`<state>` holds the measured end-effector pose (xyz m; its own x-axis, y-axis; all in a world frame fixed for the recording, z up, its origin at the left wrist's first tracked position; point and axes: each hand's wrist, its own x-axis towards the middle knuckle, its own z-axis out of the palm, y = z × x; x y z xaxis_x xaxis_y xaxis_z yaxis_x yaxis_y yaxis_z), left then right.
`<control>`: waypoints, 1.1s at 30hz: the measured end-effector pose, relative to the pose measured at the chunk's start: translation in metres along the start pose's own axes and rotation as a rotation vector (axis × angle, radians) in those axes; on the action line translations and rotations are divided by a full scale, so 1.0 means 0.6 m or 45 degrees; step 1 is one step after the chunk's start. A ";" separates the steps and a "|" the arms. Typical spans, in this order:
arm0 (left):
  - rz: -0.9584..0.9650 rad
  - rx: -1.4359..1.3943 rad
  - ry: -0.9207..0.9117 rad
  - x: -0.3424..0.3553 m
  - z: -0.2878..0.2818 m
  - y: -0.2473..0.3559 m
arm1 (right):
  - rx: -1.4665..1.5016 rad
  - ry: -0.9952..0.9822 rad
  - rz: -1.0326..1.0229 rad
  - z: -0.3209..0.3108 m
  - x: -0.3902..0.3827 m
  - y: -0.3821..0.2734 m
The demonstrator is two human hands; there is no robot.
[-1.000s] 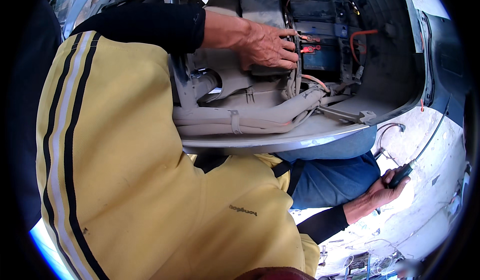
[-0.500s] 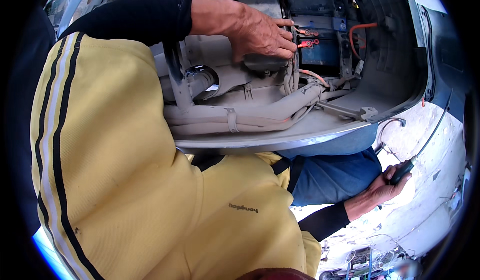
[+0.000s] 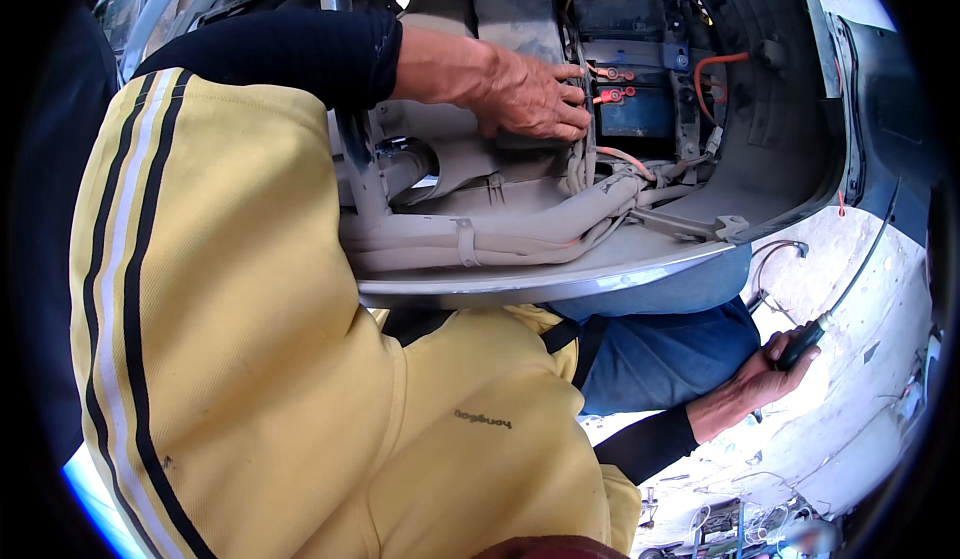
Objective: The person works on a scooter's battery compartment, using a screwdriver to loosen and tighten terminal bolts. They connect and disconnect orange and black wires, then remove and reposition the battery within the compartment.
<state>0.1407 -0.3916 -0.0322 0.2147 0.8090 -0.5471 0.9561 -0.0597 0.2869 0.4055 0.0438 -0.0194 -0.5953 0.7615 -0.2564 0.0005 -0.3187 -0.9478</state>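
My left hand (image 3: 535, 97) reaches across from the upper left and rests on a dusty grey box (image 3: 515, 19). Its slightly bent fingers are apart, their tips touching a vertical bundle of cables (image 3: 574, 164) at the box's right edge. The thumb is hidden. Just right of these fingertips, red-covered terminals (image 3: 613, 95) sit above a blue-sided battery (image 3: 638, 117). At the lower right, well away from the compartment, my right hand (image 3: 755, 384) is closed round the dark handle of a screwdriver (image 3: 862, 274). Its long thin shaft points up and to the right.
A metal frame tube (image 3: 352, 134) stands left of the box. Thick taped wiring (image 3: 500, 227) runs along the compartment's lower side, above its pale rim (image 3: 560, 289). An orange cable (image 3: 705, 84) loops at the right. Loose parts and wires (image 3: 735, 529) lie on the floor below.
My left hand's fingers have drawn closer together and bent more, still at the box's edge. My right hand holds the screwdriver almost unmoved. The whole view has shifted slightly.
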 end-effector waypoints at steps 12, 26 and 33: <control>-0.474 -0.269 -0.004 -0.016 -0.005 0.047 | -0.026 -0.043 -0.005 -0.006 0.004 0.002; -1.213 -0.589 0.280 -0.068 -0.082 -0.012 | -0.057 -0.017 -0.137 0.007 -0.013 -0.004; -1.313 -0.937 -0.154 -0.084 -0.023 -0.073 | -0.052 -0.045 -0.160 0.014 -0.009 0.005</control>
<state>0.0854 -0.4219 -0.0064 -0.5055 0.2260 -0.8327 0.3623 0.9315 0.0328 0.4021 0.0337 -0.0193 -0.6205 0.7735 -0.1293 -0.0434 -0.1985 -0.9791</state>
